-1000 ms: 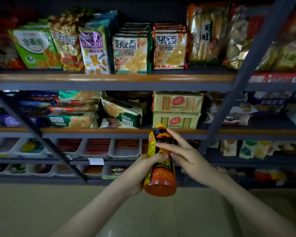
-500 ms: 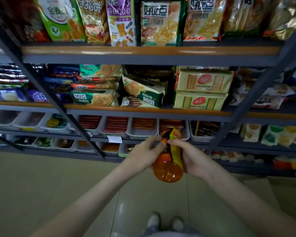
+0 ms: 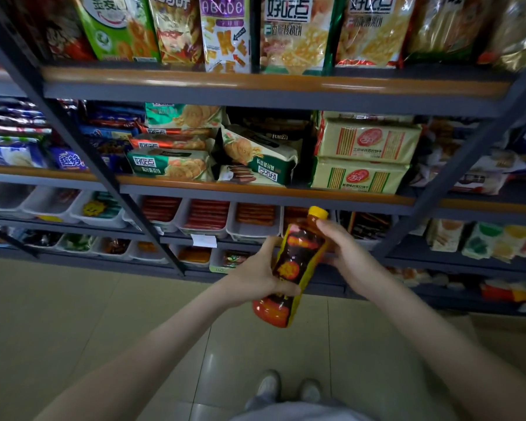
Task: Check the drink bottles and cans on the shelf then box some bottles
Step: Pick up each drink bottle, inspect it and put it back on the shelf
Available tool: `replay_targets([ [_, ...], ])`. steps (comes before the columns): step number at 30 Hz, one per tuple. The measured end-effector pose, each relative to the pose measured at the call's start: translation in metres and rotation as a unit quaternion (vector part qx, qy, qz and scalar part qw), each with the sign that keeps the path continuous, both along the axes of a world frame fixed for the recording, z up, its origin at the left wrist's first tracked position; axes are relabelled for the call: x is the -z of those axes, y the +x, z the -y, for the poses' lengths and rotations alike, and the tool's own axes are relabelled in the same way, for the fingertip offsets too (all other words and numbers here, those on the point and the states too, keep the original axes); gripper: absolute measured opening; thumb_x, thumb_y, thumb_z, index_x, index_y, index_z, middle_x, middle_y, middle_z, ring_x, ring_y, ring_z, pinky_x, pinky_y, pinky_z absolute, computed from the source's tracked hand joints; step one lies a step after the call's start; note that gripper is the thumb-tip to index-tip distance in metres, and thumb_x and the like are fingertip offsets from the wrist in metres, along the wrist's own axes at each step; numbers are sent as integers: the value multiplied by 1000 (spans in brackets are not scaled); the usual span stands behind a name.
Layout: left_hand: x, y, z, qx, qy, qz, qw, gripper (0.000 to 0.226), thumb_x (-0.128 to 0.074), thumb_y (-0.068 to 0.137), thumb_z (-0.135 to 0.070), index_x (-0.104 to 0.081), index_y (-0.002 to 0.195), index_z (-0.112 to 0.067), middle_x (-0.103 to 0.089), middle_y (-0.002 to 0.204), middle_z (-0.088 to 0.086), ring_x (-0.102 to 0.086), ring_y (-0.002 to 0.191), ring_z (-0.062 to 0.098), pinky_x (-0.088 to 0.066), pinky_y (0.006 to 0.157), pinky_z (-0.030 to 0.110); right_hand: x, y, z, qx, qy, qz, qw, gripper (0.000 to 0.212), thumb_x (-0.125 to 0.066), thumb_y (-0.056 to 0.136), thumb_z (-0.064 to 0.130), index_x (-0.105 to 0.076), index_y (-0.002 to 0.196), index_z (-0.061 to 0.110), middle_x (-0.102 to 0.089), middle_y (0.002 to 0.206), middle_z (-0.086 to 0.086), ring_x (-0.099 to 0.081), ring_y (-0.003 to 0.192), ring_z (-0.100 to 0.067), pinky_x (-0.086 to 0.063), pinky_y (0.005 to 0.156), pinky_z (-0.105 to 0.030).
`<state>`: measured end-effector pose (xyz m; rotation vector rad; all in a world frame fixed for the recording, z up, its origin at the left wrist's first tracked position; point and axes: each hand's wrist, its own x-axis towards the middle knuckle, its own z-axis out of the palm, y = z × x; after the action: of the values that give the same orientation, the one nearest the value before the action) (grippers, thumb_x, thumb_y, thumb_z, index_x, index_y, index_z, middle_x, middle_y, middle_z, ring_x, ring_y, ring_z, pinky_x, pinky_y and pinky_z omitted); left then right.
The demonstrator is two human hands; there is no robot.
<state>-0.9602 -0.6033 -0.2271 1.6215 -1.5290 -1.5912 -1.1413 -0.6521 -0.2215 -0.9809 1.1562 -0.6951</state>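
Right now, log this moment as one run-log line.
phase: bottle check | left hand: grips lower body of orange plastic drink bottle with yellow cap | right hand: holds its upper part | bottle: tilted, cap up

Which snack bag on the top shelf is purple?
The bag lettered ABCDE, between an orange bag and a green-edged bag; only it has a purple top.
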Motion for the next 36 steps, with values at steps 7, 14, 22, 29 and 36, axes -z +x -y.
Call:
replay_targets([
  [7,12,-1,1,15,-174,154,972,83,-84,69,-31,-37,137,-26,-62,121,-4,-61,109,17,-50,93,37,-11,-6,8,-55,-174,-47,982,21,-67,87,37,-67,102,23,-69,108,2,-63,105,-17,-52,90,-35],
  [14,-7,-11,10,-107,-14,-122,987,57,-83,68,-20,-59,119,-15,-72,109,5,-68,101,22,-52,95,45,0,-2,-9,-167,-216,-47,961,102,-79,69,44,-14,147,50,-32,151,9,-40,136,-10,-43,105,-40],
  [22,-41,-22,28,-209,118,-246,939,34,-68,86,-27,-63,116,-12,-71,110,14,-68,101,31,-57,83,43,-21,-13,-12,-235,-321,-126,909,80,-74,76,44,-24,137,58,-10,153,27,-14,141,8,-31,107,-17],
  [29,-66,-31,44,-191,44,-166,966,39,-72,84,-29,-61,117,-11,-70,109,13,-68,99,28,-59,75,41,-44,-28,1,-250,-314,-126,907,78,-71,74,58,-24,135,65,-8,159,16,-19,144,-6,-38,109,-33],
  [36,-140,-46,77,-152,-203,25,967,43,-83,68,-41,-67,102,-21,-73,93,-2,-70,88,14,-57,85,39,-142,-42,54,-125,-313,-64,939,94,-63,71,56,-6,146,55,-41,147,4,-55,120,-11,-54,90,-37],
])
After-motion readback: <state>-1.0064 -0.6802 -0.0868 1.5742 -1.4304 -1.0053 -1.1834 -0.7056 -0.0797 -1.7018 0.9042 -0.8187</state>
